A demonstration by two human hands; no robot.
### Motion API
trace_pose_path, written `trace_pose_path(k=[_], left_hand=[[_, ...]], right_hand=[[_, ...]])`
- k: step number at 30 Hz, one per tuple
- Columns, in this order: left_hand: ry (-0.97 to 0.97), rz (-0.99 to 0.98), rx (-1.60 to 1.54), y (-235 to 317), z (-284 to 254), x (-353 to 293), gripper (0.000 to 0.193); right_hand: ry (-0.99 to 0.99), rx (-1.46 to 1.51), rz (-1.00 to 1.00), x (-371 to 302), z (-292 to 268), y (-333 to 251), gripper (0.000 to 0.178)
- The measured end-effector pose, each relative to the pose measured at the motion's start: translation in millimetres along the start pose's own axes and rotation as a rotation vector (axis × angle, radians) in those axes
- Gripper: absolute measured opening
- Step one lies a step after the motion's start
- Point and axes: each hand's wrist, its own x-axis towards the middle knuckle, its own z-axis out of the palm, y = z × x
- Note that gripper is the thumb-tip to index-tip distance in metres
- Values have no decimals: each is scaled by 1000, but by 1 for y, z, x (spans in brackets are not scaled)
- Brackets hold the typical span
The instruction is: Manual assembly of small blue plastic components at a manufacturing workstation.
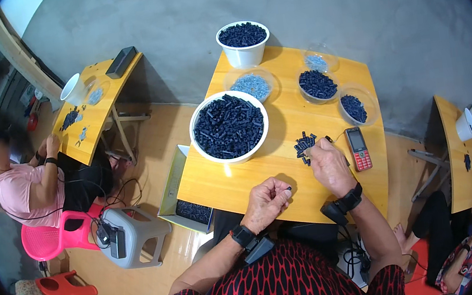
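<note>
Near the front edge of the yellow table (211, 183), my left hand (266, 204) is closed in a pinch. A small dark tubular piece (288, 189) pokes out between its thumb and fingertips. My right hand (331, 165) rests farther right, its fingers bent together beside a loose pile of small black tubular pieces (305, 141). Whatever those fingers may grip is mostly hidden beneath the hand. To the left stands a large white tub (194, 130) full of similar dark pieces (229, 127). Both wrists wear black strapped devices.
A red-and-black keypad phone (359, 149) lies right of my right hand. Clear bowls with dark pieces (318, 84) and pale blue pieces (251, 86) stand behind, near another full white tub (245, 56). A person (28, 179) works at the left table; an open box (174, 173) sits below mine.
</note>
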Motion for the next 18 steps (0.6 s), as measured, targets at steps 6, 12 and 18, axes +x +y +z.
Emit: trace_pose_path(k=[6, 12, 18], left_hand=[[-7, -8, -19, 0, 0, 1, 6], [-11, -23, -20, 3, 0, 1, 5], [-16, -16, -16, 3, 0, 1, 6]], right_hand=[[-49, -106, -32, 2, 6, 2, 16], [-39, -75, -17, -1, 3, 3, 7], [-26, 58, 14, 4, 3, 9, 3]])
